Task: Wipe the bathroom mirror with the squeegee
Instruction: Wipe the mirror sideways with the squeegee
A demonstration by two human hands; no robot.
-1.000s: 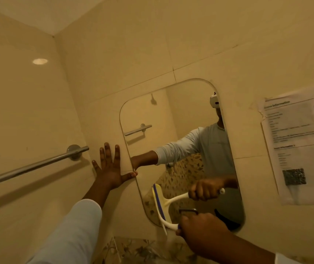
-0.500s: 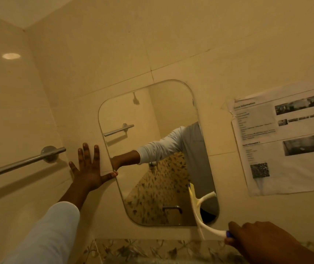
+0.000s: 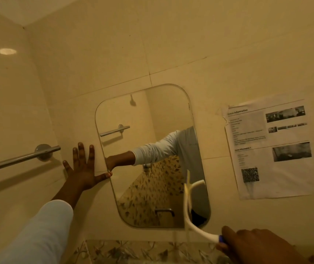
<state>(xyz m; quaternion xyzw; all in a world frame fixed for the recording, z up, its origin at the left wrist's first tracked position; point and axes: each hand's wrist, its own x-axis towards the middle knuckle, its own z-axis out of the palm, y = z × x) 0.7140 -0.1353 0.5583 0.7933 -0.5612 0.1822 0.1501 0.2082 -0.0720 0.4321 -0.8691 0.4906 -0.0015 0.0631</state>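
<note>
Two hands busy: right hand wrapped around the squeegee handle, blade upright on the mirror at its lower right. Left hand flat on the wall, fingers spread, thumb tip at the mirror's left edge. Printed sheet hangs further right.

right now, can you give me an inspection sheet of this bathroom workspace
surface: mirror with rounded corners on a tiled wall; streaks cannot be told
job's things: squeegee, blade upright at the mirror's lower right
clutter: nothing seen
grips: left grip flat on the wall, thumb at the mirror's left edge; right grip holds the squeegee handle
cables: nothing seen
surroundings: towel bar on the left wall; printed sheet right of the mirror; patterned band below
</note>
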